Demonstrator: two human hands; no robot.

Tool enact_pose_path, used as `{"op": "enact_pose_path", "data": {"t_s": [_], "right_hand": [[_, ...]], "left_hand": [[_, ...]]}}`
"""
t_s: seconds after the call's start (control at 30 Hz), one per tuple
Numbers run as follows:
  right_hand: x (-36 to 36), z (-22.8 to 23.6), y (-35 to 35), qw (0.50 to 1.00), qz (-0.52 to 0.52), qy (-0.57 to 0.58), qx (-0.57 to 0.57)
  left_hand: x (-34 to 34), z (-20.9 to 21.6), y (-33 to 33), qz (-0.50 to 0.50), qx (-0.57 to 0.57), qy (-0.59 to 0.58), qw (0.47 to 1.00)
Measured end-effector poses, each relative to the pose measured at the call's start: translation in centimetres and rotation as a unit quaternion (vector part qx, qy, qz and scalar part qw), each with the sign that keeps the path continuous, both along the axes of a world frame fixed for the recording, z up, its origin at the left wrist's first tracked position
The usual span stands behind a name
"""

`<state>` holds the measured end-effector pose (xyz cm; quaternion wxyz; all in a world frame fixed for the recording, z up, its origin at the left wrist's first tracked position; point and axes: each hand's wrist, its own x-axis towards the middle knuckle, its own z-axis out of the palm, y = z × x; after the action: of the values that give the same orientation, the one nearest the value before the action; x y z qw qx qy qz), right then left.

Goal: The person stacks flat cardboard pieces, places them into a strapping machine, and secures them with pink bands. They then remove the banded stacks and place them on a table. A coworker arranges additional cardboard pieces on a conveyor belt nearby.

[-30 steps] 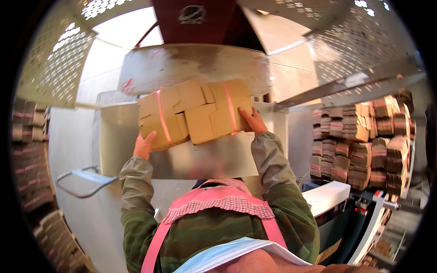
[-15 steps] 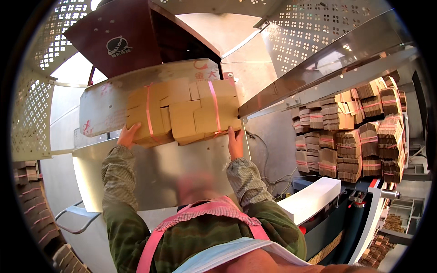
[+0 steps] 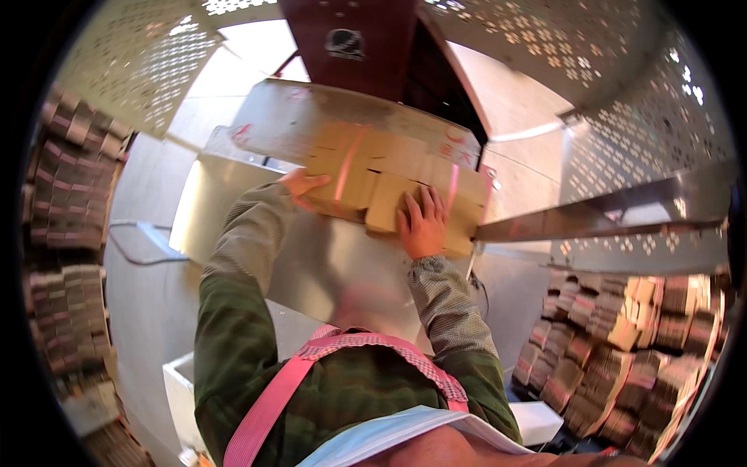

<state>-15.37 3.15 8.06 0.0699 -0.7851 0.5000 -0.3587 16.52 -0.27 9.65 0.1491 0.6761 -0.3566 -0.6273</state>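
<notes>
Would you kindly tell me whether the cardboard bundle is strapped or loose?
Strapped: two pink bands cross the cardboard bundle, one toward each end.

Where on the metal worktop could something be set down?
The widest free patch of the metal worktop lies between the strapped cardboard and the apron; a smaller one lies left of the left sleeve. The far side is crowded: cardboard, with the left hand at its left end and the right hand on top.

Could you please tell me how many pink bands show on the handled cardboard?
2: one pink band right of the left hand, another band beside the right hand; more may be hidden.
</notes>
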Motion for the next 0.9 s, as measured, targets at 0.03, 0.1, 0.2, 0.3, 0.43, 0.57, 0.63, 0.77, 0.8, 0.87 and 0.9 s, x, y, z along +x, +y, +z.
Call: {"op": "enact_pose_path", "data": {"t_s": [0.03,0.1,0.2,0.3,0.43,0.57,0.63,0.77,0.8,0.87,0.9], "right_hand": [[0.5,-0.3,0.6,0.999,-0.006,0.034,-0.013],[0.7,-0.8,1.3,0.996,-0.013,0.079,-0.027],[0.9,-1.7,1.7,0.995,-0.014,0.097,-0.028],[1.0,-1.9,1.4,0.994,-0.027,0.107,-0.027],[1.1,-1.7,1.0,0.992,-0.029,0.117,-0.029],[0.9,-1.6,0.8,0.992,-0.019,0.123,-0.018],[1.0,-1.7,0.9,0.993,-0.012,0.121,-0.009],[0.8,-1.5,1.2,0.992,-0.006,0.13,-0.008],[0.9,-1.6,1.2,0.991,-0.009,0.13,-0.01],[0.8,-1.7,1.2,0.991,-0.008,0.133,-0.011],[0.9,-1.8,1.3,0.991,-0.012,0.134,-0.009]], "left_hand": [[-0.1,0.2,0.6,0.012,-0.001,-0.006,1.0],[0.0,-0.4,1.7,0.024,-0.006,0.003,1.0],[0.5,-1.1,2.8,0.026,-0.029,0.027,0.999],[0.5,-1.2,2.1,0.018,-0.051,0.04,0.998],[1.1,-2.0,0.5,0.002,-0.044,0.055,0.998],[1.1,-1.9,0.0,-0.018,-0.053,0.017,0.998],[1.2,-1.5,0.3,-0.019,-0.04,0.024,0.999],[0.9,-0.4,0.2,-0.022,-0.009,0.019,1.0],[0.9,-0.7,0.1,-0.018,-0.006,0.019,1.0],[1.1,-1.5,-0.1,-0.013,-0.001,0.019,1.0],[1.3,-1.5,0.0,-0.016,0.0,0.016,1.0]]}}
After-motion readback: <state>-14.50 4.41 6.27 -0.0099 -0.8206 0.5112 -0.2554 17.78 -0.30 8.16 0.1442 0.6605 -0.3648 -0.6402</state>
